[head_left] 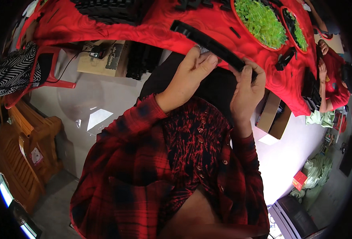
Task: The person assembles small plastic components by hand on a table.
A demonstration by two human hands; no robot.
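A long, narrow black plastic strip (pixel 217 47) slants across the front edge of the red-covered table, held up above my lap. My left hand (pixel 187 79) grips its near side around the middle, thumb pressed toward the index finger. A small pale, shiny bit shows by those fingertips; I cannot make out what it is. At the strip's right end, my right hand (pixel 245 91) pinches it between thumb and fingers. The strip's left end sticks out free over the cloth.
The red tablecloth (pixel 160 34) carries stacked black parts (pixel 108 12), a tray of green-yellow pieces (pixel 261 26) and a smaller tray (pixel 294 30). Cardboard boxes (pixel 104 59) stand underneath. A red chair (pixel 54 81) is at left; a person in red (pixel 335 79) works at right.
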